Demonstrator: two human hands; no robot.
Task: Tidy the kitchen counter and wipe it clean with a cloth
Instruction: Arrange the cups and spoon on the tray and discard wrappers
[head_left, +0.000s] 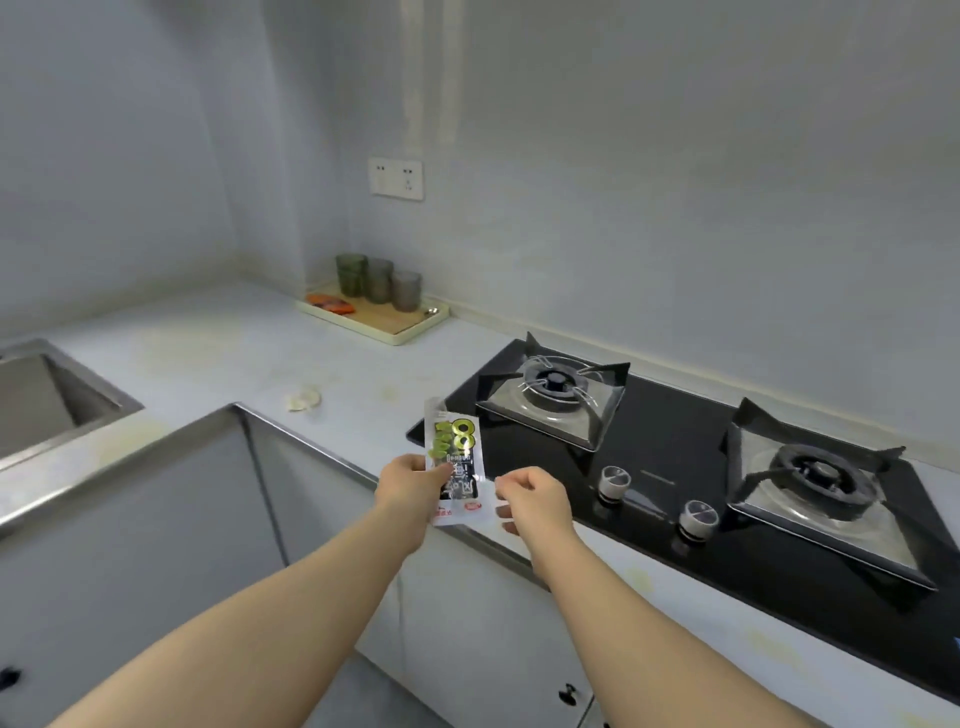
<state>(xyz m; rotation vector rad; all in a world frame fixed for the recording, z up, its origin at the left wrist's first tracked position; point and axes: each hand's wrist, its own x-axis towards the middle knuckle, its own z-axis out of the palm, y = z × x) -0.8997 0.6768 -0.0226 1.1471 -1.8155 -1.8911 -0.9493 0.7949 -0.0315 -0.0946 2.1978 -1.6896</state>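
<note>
My left hand (410, 480) pinches a clear snack packet (457, 460) with green and black print, holding it upright over the counter's front edge by the stove's left end. Just right of the packet, my right hand (530, 501) hovers with fingers loosely curled, holding nothing and not clearly touching it. A crumpled white scrap (304, 399) lies on the pale counter (218, 353) left of the stove. No cloth is in view.
A black two-burner gas stove (675, 467) with two knobs fills the right counter. A wooden tray (374, 317) at the back holds three glasses (379, 280) and an orange wrapper (330, 303). A steel sink (47, 400) sits at far left. Yellowish stains mark the counter.
</note>
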